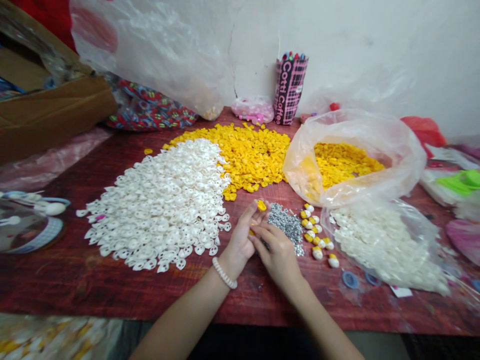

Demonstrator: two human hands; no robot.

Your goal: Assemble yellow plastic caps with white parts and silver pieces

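My left hand (242, 236), with a beaded bracelet (224, 274) at the wrist, is turned palm up. A small yellow plastic piece (261, 205) sits at its fingertips. My right hand (278, 250) reaches over the left palm with its fingers closed together. A bit of yellow shows by the fingers, but what they grip is mostly hidden. Just beyond the hands lie a heap of small silvery pieces (287, 222) and several yellow-and-white pieces (317, 242). To the left spreads a big pile of white plastic pieces (161, 205), bordered by a pile of yellow pieces (255, 155).
An open plastic bag (356, 125) contains more yellow pieces, and a clear bag (386, 245) has white ones. Blue rings (350, 280) lie at the right on the red table (112, 295). At the back stands a pink-and-black paper bag (290, 90). A cardboard box (52, 112) occupies the left.
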